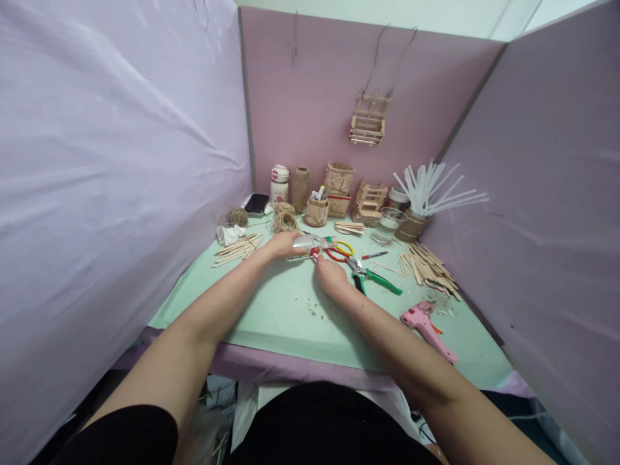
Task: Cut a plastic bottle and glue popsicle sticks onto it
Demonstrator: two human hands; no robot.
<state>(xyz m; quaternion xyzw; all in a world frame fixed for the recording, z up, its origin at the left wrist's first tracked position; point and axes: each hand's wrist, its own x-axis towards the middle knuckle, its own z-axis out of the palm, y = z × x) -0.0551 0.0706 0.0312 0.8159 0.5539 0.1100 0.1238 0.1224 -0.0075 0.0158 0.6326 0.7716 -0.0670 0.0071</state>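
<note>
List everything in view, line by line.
Plastic bottle: 1, clear, centre
Looped handles: 2, red and yellow, beside bottle
Metal cutters: 1, green, right
Glue gun: 1, pink, right
Thin pen: 1, red, right
Wooden stick piles: 3, tan, left, back, right
Twine balls: 2, brown, back
Crumpled sheet: 1, white, left
Phone: 1, black, left
Lidded flask: 1, white, back
Slender vase: 1, brown, back
Textured containers: 3, brown, back
Slatted wooden pieces: 2, tan, one hanging
Open cup: 1, clear, back
Lidded jar: 1, dark, back
Round pot: 1, brown, back
Long sticks: many, white, in pot
Tabletop: 1, green, centre
Enclosing walls: 3, lilac and pink, around
Left hand: 1, bare, at bottle
Right hand: 1, bare, at bottle
Sleeve: 1, black, left
</note>
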